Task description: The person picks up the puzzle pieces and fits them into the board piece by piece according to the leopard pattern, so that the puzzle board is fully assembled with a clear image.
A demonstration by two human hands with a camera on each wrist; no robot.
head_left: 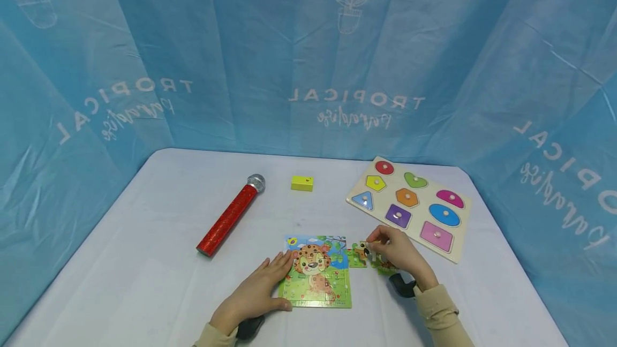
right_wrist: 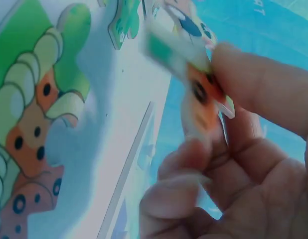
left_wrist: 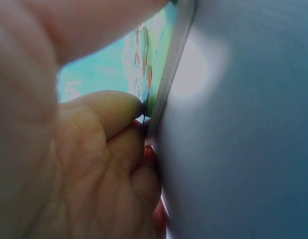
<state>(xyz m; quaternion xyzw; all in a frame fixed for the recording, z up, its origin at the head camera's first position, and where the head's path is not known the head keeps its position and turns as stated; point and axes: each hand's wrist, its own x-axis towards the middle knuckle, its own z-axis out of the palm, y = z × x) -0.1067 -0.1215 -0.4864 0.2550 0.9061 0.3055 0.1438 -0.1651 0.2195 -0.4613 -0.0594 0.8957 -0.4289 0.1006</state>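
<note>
A leopard jigsaw puzzle [head_left: 315, 274] in a square tray lies flat near the front middle of the table. My left hand [head_left: 257, 293] rests along its left side, fingers spread and thumb by the lower left corner; in the left wrist view the fingertips touch the tray's edge. To the right of the tray, my right hand [head_left: 397, 250] pinches a puzzle piece [right_wrist: 204, 94] between thumb and fingers. The right wrist view shows this piece tilted and blurred, orange with dark spots. Below it are loose puzzle pieces [head_left: 357, 259], partly hidden by the hand.
A wooden shape board [head_left: 414, 224] with knobbed coloured pieces lies at the back right. A yellow block [head_left: 302, 183] sits at the back middle. The red toy microphone [head_left: 228, 218] lies slanted to the left. Blue curtains [head_left: 308, 58] hang around the white table [head_left: 159, 229].
</note>
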